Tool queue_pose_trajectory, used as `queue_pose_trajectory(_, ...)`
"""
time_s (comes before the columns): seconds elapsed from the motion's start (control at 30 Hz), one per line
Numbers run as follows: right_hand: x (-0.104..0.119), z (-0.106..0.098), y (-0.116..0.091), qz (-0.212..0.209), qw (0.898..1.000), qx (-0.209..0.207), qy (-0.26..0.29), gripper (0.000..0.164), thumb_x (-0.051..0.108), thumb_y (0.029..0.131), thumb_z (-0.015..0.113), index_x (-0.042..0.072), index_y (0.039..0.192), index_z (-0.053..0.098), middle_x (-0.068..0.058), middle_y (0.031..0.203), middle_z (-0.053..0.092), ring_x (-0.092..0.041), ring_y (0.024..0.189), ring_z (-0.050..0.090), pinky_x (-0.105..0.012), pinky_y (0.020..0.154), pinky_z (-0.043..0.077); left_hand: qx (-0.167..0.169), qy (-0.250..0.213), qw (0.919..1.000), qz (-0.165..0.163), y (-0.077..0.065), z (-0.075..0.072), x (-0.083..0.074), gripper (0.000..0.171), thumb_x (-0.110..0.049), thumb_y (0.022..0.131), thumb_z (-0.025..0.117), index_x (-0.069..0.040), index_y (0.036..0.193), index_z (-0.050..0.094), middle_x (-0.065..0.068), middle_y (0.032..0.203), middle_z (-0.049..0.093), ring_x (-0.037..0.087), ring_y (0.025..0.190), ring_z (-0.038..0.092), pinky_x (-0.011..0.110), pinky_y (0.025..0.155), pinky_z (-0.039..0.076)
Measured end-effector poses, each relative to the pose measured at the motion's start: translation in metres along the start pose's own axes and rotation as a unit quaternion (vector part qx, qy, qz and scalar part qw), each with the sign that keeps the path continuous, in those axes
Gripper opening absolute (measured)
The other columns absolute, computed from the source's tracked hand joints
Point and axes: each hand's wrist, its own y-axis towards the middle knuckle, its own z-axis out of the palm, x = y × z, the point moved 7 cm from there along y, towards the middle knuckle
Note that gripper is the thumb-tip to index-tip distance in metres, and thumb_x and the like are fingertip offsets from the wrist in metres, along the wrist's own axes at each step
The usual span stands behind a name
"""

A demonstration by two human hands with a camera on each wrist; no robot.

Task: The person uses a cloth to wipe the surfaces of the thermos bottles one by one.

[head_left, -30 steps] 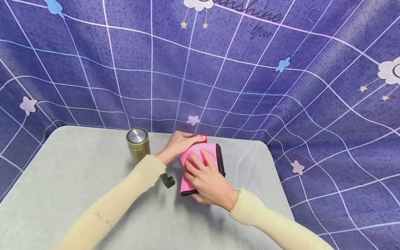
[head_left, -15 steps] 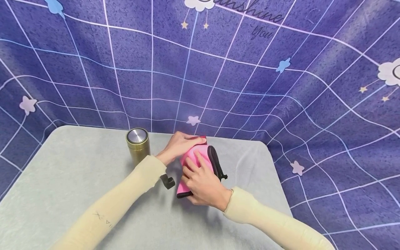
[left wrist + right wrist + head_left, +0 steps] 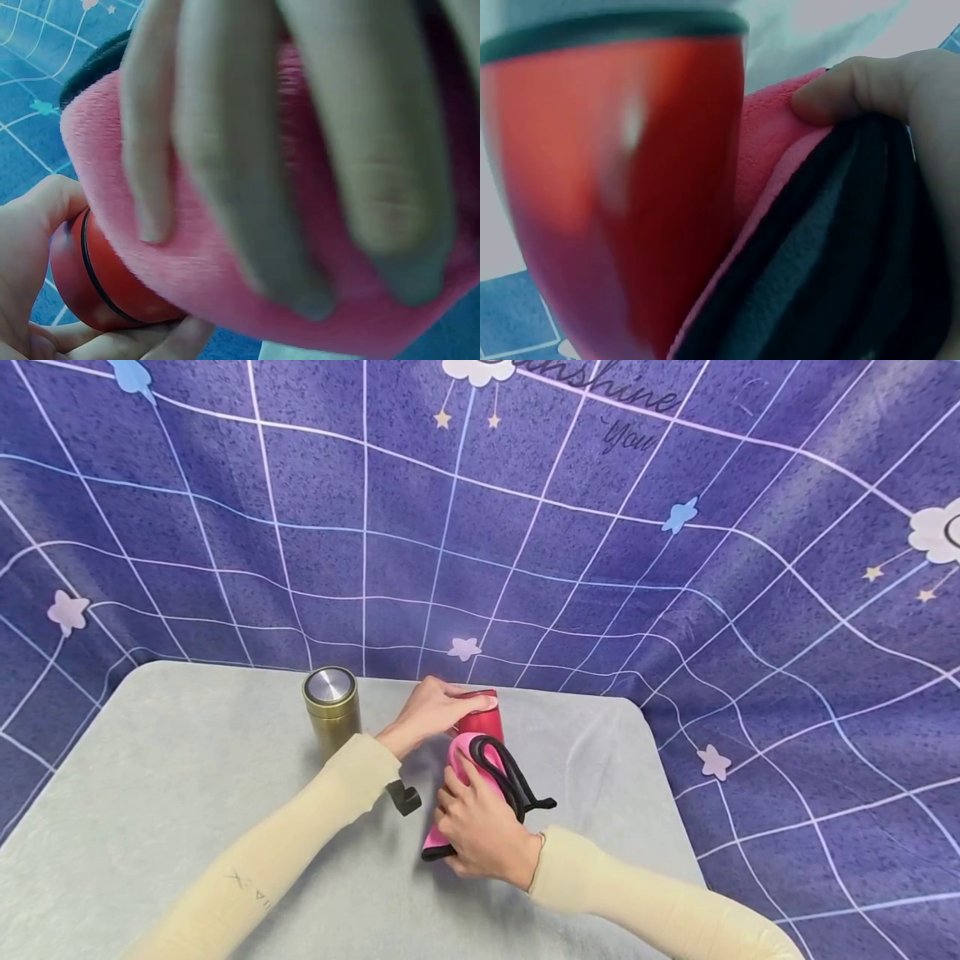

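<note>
My left hand (image 3: 431,710) holds a red thermos (image 3: 483,723) near its top, with the thumb lying along the upper end. In the right wrist view, the red body of the thermos (image 3: 622,187) has a dark band around one end. My right hand (image 3: 483,828) grips a folded pink cleaning cloth (image 3: 462,745) with black edging, its fingers spread over the fabric. The cloth lies close along the lower side of the thermos and hides much of it in the head view. From the left wrist, the right hand's fingers cover much of the cloth (image 3: 202,262).
A gold thermos (image 3: 334,731) with a silver-topped lid stands upright left of my left hand. A small black curved piece (image 3: 406,797) shows by the left cuff. The table (image 3: 202,777) has a grey cover, with a purple grid-patterned curtain (image 3: 397,560) behind it.
My right hand has slid down toward me with the cloth, which has folded and bunched up, baring more of the red thermos. The left hand keeps its hold with barely any movement.
</note>
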Motion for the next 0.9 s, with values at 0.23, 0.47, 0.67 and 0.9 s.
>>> queue_pose_trajectory(0.23,0.015,0.004,-0.004,-0.005,1.000,-0.001,0.013,0.054,0.075,0.077,0.071,0.027,0.098,0.081,0.006,0.100,0.074,-0.025,0.112,0.061,-0.045,0.106,0.047,0.028,-0.045,0.9986,-0.004,-0.001,0.001,-0.001,0.062,-0.055,0.076,0.094,-0.006,0.113,0.085,0.008,0.073,0.078,0.024,0.060,0.076,0.031,0.056,0.062)
queue_pose_trajectory(0.47,0.031,0.007,-0.012,-0.020,1.000,0.004,0.015,0.055,0.078,0.073,0.073,0.029,0.096,0.080,0.007,0.094,0.072,-0.022,0.103,0.060,-0.038,0.096,0.047,0.030,-0.061,0.9975,-0.020,0.002,-0.003,0.000,0.072,-0.052,0.074,0.096,-0.004,0.126,0.079,0.011,0.080,0.079,0.027,0.065,0.079,0.038,0.062,0.067)
queue_pose_trajectory(0.67,0.042,0.009,-0.020,-0.033,0.999,0.011,0.008,0.053,0.079,0.069,0.074,0.031,0.092,0.079,0.009,0.090,0.070,-0.019,0.096,0.059,-0.037,0.098,0.047,0.015,-0.024,0.9995,-0.014,0.002,-0.008,-0.001,0.068,-0.058,0.073,0.094,-0.010,0.119,0.083,0.006,0.080,0.080,0.024,0.067,0.078,0.031,0.063,0.062)
queue_pose_trajectory(0.9,0.042,0.009,-0.021,-0.031,0.999,0.026,0.020,0.052,0.078,0.072,0.072,0.030,0.091,0.080,0.008,0.090,0.070,-0.020,0.097,0.060,-0.039,0.111,0.045,0.027,-0.021,0.9993,-0.015,0.001,-0.011,-0.004,0.064,-0.062,0.072,0.094,-0.011,0.109,0.086,0.006,0.077,0.079,0.031,0.067,0.079,0.030,0.062,0.060)
